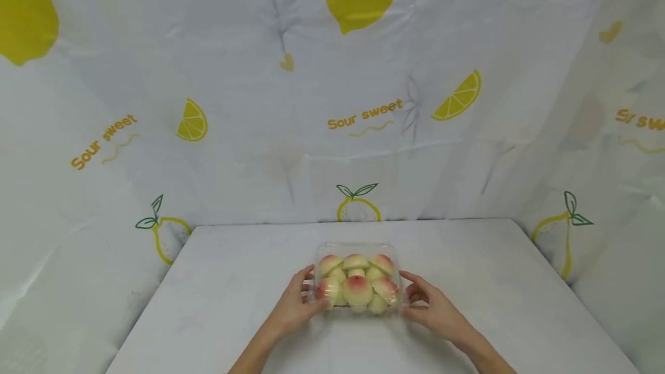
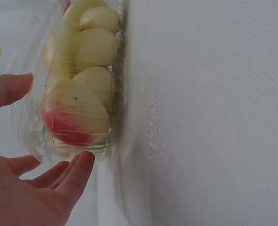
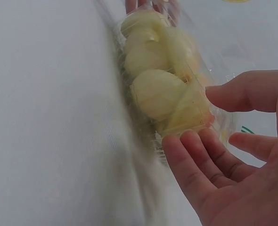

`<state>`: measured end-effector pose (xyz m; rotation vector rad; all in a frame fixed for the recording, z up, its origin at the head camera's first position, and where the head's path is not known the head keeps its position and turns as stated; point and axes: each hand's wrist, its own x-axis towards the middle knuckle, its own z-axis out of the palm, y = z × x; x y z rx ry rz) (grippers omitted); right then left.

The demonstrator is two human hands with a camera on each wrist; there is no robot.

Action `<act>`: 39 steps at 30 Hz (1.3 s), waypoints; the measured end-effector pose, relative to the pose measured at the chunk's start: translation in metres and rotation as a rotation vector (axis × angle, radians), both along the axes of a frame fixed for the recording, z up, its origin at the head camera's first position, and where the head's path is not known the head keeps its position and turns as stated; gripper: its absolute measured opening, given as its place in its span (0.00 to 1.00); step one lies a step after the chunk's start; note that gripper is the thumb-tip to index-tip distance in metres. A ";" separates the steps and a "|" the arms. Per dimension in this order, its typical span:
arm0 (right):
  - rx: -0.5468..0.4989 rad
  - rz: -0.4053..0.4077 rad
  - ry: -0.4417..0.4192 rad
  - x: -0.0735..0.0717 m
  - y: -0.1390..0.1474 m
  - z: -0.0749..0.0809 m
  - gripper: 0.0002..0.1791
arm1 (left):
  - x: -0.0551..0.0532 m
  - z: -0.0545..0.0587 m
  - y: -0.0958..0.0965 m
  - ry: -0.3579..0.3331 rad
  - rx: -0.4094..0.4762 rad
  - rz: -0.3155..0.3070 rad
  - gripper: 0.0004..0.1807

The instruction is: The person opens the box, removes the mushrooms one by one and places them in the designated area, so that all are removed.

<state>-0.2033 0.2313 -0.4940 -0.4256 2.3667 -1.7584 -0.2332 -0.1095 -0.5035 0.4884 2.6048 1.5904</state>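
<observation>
A clear plastic clamshell box [image 1: 355, 246] sits at the front middle of the white table. Packed inside are several pale yellow, pink-tipped pieces [image 1: 357, 291], rounded and some shaped like mushrooms. My left hand [image 1: 295, 303] holds the box's left end, thumb at the near corner and fingers along the side. At the opposite end my right hand [image 1: 435, 309] grips it the same way. In the left wrist view the fingertips [image 2: 86, 160] meet the box's lower edge. The right wrist view shows the thumb [image 3: 224, 96] at its upper side and fingers beneath.
The white tabletop [image 1: 234, 270] stretches around the box on all sides. Behind it and to both sides hangs a white cloth [image 1: 249, 149] printed with lemons and words, meeting the table's back edge.
</observation>
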 end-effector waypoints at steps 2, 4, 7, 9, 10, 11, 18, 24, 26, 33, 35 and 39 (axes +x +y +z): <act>-0.006 0.013 -0.002 0.000 0.000 0.000 0.44 | -0.001 0.000 -0.001 -0.004 0.003 -0.018 0.48; -0.005 0.019 -0.012 0.000 0.001 0.000 0.44 | -0.003 -0.001 -0.001 -0.008 0.014 -0.035 0.50; -0.001 0.020 -0.042 -0.001 0.002 -0.001 0.42 | -0.005 -0.001 -0.001 -0.026 0.032 -0.055 0.51; -0.020 0.020 -0.059 -0.001 0.002 -0.001 0.42 | -0.006 -0.001 0.000 -0.037 0.039 -0.062 0.51; -0.034 0.020 -0.067 -0.001 0.001 -0.001 0.41 | -0.006 -0.001 0.000 -0.042 0.039 -0.062 0.51; -0.053 0.022 -0.069 -0.001 0.001 -0.001 0.41 | -0.006 -0.001 0.000 -0.048 0.041 -0.061 0.51; -0.147 -0.016 -0.085 0.000 -0.006 -0.002 0.40 | -0.007 -0.003 0.000 -0.043 0.045 -0.051 0.50; -0.169 -0.085 -0.110 -0.001 -0.013 -0.001 0.42 | -0.008 -0.004 0.001 -0.040 0.063 -0.048 0.51; -0.175 -0.096 -0.125 0.000 -0.014 -0.001 0.43 | -0.007 -0.003 0.001 -0.040 0.069 -0.048 0.51; -0.197 -0.103 -0.146 0.000 -0.015 0.000 0.43 | -0.005 -0.001 0.002 -0.055 0.086 -0.045 0.51; -0.202 -0.097 -0.146 0.000 -0.015 0.001 0.43 | -0.004 0.000 0.003 -0.057 0.088 -0.043 0.51; -0.197 -0.112 -0.156 0.000 -0.016 0.001 0.42 | -0.004 -0.001 0.003 -0.057 0.084 -0.040 0.51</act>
